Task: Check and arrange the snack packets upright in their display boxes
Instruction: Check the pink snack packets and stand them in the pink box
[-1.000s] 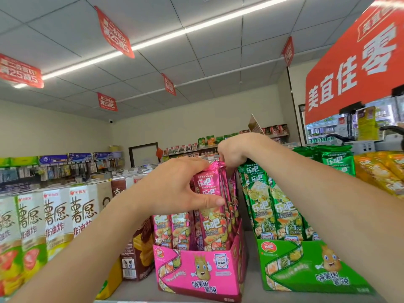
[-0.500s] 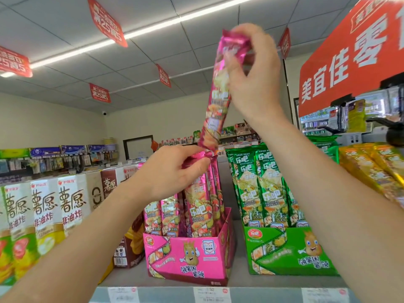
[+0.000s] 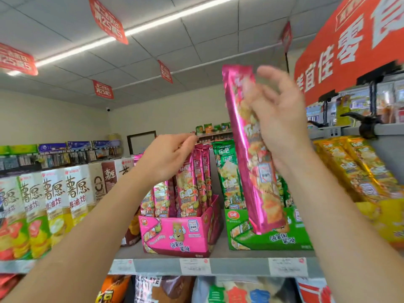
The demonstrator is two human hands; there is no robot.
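Observation:
My right hand (image 3: 277, 119) holds a long pink snack packet (image 3: 251, 171) in the air in front of the green display box (image 3: 271, 235); the hand is motion-blurred. My left hand (image 3: 168, 158) grips the tops of the pink packets (image 3: 192, 189) that stand upright in the pink display box (image 3: 175, 235) on the shelf. Green packets (image 3: 227, 171) stand upright in the green box, partly hidden behind the held packet.
Yellow packets (image 3: 354, 169) lean at the right beside a grey shelf edge (image 3: 384, 130). White and yellow-green snack cartons (image 3: 54, 200) line the shelf at left. The shelf rail (image 3: 196, 266) carries price labels. More bags lie on the shelf below. A red sign (image 3: 354, 44) hangs upper right.
My right hand pulled one pink packet up out of the pink box, then brought it lower and rightward, before the green box. My left hand stayed on the remaining pink packets' tops.

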